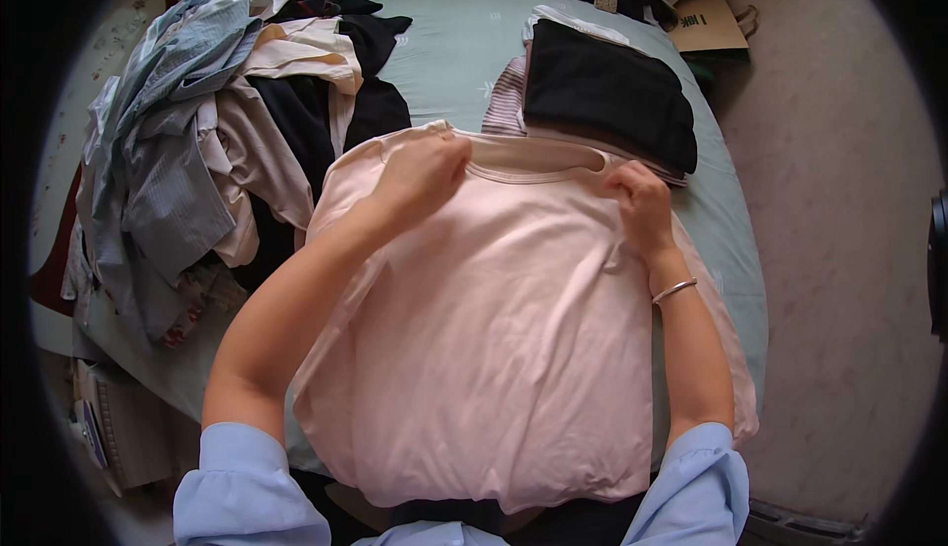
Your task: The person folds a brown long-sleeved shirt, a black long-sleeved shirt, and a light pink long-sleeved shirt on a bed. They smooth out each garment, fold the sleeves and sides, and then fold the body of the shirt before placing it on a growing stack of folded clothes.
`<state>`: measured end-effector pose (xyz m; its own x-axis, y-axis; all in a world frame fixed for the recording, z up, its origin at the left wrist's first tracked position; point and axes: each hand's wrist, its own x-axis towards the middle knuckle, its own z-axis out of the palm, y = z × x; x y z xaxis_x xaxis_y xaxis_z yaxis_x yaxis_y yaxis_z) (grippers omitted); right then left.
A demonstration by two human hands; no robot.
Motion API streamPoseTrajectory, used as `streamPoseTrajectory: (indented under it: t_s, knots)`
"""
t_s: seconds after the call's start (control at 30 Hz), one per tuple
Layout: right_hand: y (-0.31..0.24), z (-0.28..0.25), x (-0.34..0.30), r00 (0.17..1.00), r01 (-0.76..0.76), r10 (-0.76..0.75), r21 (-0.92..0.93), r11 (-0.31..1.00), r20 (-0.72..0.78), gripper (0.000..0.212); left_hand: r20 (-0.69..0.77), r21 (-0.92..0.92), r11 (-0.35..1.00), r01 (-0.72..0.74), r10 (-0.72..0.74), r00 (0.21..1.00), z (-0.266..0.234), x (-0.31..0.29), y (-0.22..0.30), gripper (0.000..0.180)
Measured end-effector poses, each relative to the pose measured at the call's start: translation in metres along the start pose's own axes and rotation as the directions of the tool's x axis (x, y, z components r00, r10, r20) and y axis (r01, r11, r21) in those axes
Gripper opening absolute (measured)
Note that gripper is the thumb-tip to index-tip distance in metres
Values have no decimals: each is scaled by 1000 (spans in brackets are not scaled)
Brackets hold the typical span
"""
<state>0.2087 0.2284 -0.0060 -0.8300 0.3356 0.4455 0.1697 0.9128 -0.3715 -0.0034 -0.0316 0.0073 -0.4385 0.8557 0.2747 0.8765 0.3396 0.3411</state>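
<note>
A pale pink long-sleeved top (494, 339) is spread out before me, its neckline at the far end and its hem toward my body. My left hand (425, 169) is closed on the fabric at the left of the neckline. At the other side of the collar, my right hand (640, 198) pinches the right shoulder; a silver bangle (674, 291) circles that wrist. The sleeves hang down along both sides of the top. Soft creases run across its front.
On the left of the bed (444, 52) lies a loose heap of clothes (188, 141) in grey, white, beige and black. A folded stack topped by a black garment (607, 87) stands beyond my right hand. A cardboard bag (709, 25) is past the bed's far right edge.
</note>
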Motion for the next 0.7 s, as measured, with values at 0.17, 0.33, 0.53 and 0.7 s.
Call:
streamPoseTrajectory:
  t_s: [0.17, 0.33, 0.53, 0.7]
  knots:
    - [-16, 38, -9, 986, 7, 20, -157, 988, 166, 45, 132, 378, 925, 20, -76, 988, 25, -15, 20, 45]
    - [-15, 60, -19, 981, 13, 46, -301, 954, 189, 60, 143, 341, 932, 123, -181, 973, 38, -6, -17, 58]
    - [-18, 63, -16, 970, 9, 70, -326, 945, 231, 61, 131, 252, 960, 118, -155, 979, 26, -13, -16, 55]
    - [-32, 65, -19, 983, -65, 116, -322, 945, 142, 49, -167, -331, 941, 74, -135, 977, -49, -89, -4, 27]
